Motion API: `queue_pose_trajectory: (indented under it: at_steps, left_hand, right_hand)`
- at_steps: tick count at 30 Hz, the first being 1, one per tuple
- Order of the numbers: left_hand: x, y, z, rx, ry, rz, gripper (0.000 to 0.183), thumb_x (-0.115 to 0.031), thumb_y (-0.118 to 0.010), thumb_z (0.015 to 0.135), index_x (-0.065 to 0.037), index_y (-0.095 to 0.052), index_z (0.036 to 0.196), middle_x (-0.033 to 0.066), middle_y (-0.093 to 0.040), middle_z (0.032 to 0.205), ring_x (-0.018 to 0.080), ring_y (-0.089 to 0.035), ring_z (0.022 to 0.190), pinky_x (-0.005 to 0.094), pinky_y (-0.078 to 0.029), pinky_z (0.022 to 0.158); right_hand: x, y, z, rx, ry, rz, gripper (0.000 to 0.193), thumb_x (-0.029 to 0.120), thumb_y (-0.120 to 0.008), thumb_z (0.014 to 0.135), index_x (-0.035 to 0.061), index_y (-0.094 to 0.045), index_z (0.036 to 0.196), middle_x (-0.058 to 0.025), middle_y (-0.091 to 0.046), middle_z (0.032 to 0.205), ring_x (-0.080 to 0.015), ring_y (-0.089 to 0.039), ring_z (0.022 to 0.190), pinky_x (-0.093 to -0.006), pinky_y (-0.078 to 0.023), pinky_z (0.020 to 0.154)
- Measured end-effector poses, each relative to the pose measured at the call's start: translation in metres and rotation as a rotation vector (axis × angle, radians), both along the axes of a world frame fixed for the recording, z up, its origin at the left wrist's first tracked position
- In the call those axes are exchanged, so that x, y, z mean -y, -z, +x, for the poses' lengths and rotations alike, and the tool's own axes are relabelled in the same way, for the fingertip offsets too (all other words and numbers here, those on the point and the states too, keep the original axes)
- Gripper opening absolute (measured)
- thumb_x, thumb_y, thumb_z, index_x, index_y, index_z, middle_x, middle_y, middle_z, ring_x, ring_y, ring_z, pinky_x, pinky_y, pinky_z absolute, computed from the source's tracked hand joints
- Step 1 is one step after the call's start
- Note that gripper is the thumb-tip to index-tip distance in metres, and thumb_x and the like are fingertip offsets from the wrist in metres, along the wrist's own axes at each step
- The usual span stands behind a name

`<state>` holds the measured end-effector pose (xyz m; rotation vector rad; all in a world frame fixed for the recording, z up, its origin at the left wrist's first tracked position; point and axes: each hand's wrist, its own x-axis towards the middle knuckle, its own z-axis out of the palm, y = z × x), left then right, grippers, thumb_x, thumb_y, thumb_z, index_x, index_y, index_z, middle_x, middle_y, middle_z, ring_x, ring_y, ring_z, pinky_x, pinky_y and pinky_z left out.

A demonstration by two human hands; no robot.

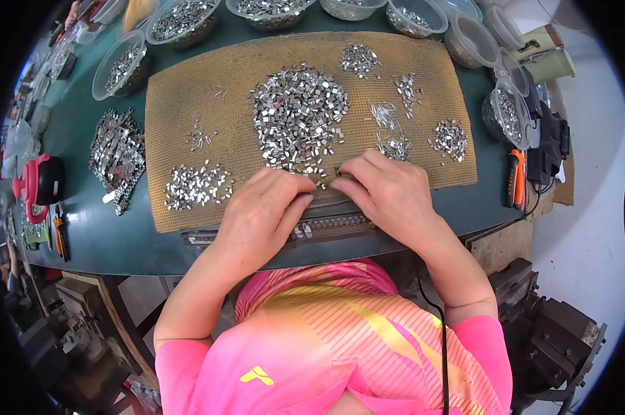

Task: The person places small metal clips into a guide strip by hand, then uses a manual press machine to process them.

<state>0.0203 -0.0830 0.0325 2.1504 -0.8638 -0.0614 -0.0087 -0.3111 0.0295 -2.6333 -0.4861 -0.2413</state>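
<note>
My left hand [260,207] is closed, thumb and index fingertip brought together at the near edge of the big heap of small silvery metal pieces [299,117]. Facing it, my right hand [388,194] is also in a pinch, and a dark speck shows by its fingertips. What either hand holds is too small to make out. A few loose pieces lie in the narrow gap between the fingertips. Just below the hands, a long dark metal strip with a row of slots [330,225] lies along the near edge of the tan textured mat [236,83].
Smaller piles of metal pieces [196,187] dot the mat. Clear plastic bowls [471,41] ring its far side, several with metal bits. Linked metal strips [117,155] lie left. Orange-handled pliers [515,178] sit at right, another pair [61,232] at left near a pink-and-black container [43,180].
</note>
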Motion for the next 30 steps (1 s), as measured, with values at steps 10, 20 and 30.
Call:
queue_pose_trajectory:
  at_steps: [10, 20, 30]
  left_hand:
    - [0.034, 0.007, -0.016, -0.046, 0.161, -0.085, 0.014, -0.004, -0.074, 0.084, -0.004, -0.068, 0.096, 0.0102, -0.067, 0.092, 0.0311, -0.064, 0.086, 0.0412, -0.053, 0.077]
    - [0.034, 0.005, -0.013, 0.000, 0.186, -0.103, 0.013, -0.004, -0.075, 0.083, -0.003, -0.072, 0.096, 0.0090, -0.065, 0.094, 0.0293, -0.062, 0.090, 0.0407, -0.053, 0.079]
    - [-0.003, -0.008, 0.006, 0.064, -0.012, 0.028, 0.014, -0.003, -0.074, 0.086, -0.004, -0.072, 0.099, 0.0090, -0.068, 0.095, 0.0306, -0.063, 0.091, 0.0400, -0.052, 0.079]
  right_hand:
    - [0.000, 0.007, 0.005, 0.008, -0.005, -0.001, 0.014, 0.015, -0.074, 0.088, 0.0090, -0.062, 0.090, -0.0070, -0.060, 0.081, -0.0285, -0.067, 0.067, -0.0401, -0.053, 0.056]
    - [0.018, 0.001, -0.003, -0.026, -0.104, 0.152, 0.010, 0.011, -0.070, 0.090, 0.0065, -0.061, 0.093, -0.0089, -0.062, 0.084, -0.0319, -0.066, 0.073, -0.0424, -0.053, 0.063]
    - [0.028, -0.015, -0.030, -0.127, -0.218, 0.191, 0.010, 0.008, -0.072, 0.087, 0.0058, -0.065, 0.093, -0.0065, -0.066, 0.097, -0.0282, -0.065, 0.091, -0.0391, -0.052, 0.080]
